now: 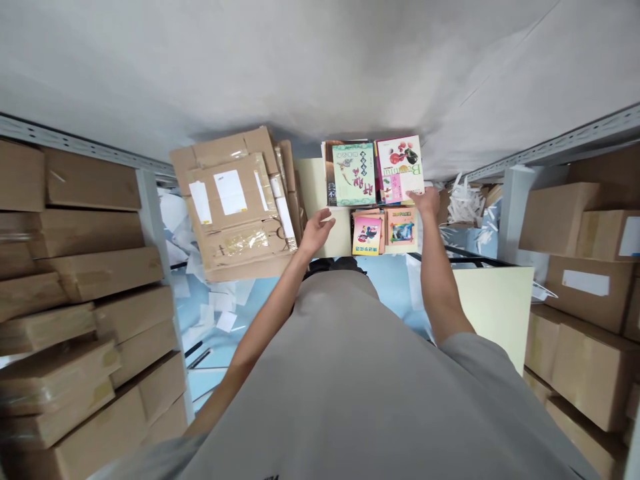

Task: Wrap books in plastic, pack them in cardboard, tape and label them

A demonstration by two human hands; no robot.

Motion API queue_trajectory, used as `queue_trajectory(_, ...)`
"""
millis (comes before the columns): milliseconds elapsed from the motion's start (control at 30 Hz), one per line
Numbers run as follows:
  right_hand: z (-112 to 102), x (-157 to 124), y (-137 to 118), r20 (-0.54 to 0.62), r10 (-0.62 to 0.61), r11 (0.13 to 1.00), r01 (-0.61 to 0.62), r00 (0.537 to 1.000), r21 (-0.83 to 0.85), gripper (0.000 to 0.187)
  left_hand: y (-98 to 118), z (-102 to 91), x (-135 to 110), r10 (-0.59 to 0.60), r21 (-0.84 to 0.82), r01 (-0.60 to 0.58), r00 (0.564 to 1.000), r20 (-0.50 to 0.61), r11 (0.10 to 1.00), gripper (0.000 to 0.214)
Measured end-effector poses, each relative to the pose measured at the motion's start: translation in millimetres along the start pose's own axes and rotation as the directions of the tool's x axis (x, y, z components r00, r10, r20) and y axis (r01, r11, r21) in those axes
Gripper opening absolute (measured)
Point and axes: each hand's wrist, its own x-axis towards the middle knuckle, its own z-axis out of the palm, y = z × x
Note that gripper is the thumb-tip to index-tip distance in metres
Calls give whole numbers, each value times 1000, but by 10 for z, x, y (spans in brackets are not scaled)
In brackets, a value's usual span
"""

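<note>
My right hand point(426, 201) grips the near right corner of a white and pink book point(400, 157) with fruit on its cover, which lies on top of a pile. Left of it lies a pale green book point(350, 177) on another stack. Closer to me are two smaller piles, one topped by a pink and yellow booklet point(367, 235), the other by an orange booklet point(401, 230). My left hand point(319, 231) hovers over the cream table point(336, 233), left of the booklets, its fingers apart and holding nothing.
Flattened cardboard point(235, 200) is stacked on the table's left. Shelves of brown boxes point(125, 333) stand on the left, with more boxes point(585, 347) on the right. Paper scraps point(225, 303) litter the blue floor. A box of white paper strips point(465, 203) sits beyond my right hand.
</note>
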Motion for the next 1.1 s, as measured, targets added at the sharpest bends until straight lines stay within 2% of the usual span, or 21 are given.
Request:
queue_trajectory(67, 6, -52, -21, -59, -8, 1000, 8, 998, -10, 48, -7, -5, 2, 10, 1, -10, 1000, 3, 1000, 56)
queue_trajectory(167, 11, -185, -103, -159, -83, 996, 80, 984, -29, 44, -2, -17, -8, 12, 8, -12, 1000, 3, 1000, 55)
queue_trajectory(300, -96, -368, -217, -173, -206, 979, 200, 963, -50, 38, 17, -23, -33, 3, -3, -3, 1000, 9, 1000, 53)
queue_trajectory(367, -165, -446, -276, -191, -276, 961, 274, 942, -37, 40, 22, -15, -40, -4, -11, 4, 1000, 14, 1000, 51)
queue_trajectory(467, -241, -529, -368, -248, -391, 917, 399, 887, -17, 45, 20, -2, -42, -3, -24, 3, 1000, 13, 1000, 49)
queue_trajectory(567, -235, -549, -433, -280, -423, 895, 445, 862, 19, 52, 13, -2, -42, 13, -29, -12, 1000, 21, 1000, 46)
queue_trajectory(633, -138, -539, -457, -266, -388, 887, 436, 882, 153, 57, 10, -9, -43, 19, -23, -18, 1000, 22, 1000, 44)
queue_trajectory(700, 57, -545, -476, -222, -327, 838, 390, 919, 381, 62, 8, -19, -43, 22, -20, -21, 1000, 15, 1000, 42)
queue_trajectory(767, 324, -598, -500, -138, -264, 751, 293, 955, 592, 65, 6, -29, -42, 24, -20, -24, 1000, 6, 1000, 42)
queue_trajectory(833, 590, -698, -528, -27, -232, 700, 186, 972, 689, 60, 3, -38, -38, 33, -23, -33, 999, 4, 999, 42)
queue_trajectory(900, 767, -805, -547, 76, -246, 758, 143, 966, 636, 45, 2, -46, -37, 43, -25, -43, 999, 4, 999, 43)
queue_trajectory(967, 807, -858, -540, 108, -275, 867, 198, 955, 457, 30, 4, -54, -43, 47, -22, -47, 999, 4, 999, 44)
queue_trajectory(1033, 724, -811, -499, 33, -306, 926, 290, 951, 240, 25, 9, -62, -58, 40, -17, -40, 999, -1, 999, 43)
queue_trajectory(1100, 581, -654, -427, -90, -312, 945, 319, 946, 75, 38, 11, -71, -82, 29, -16, -29, 1000, -6, 999, 43)
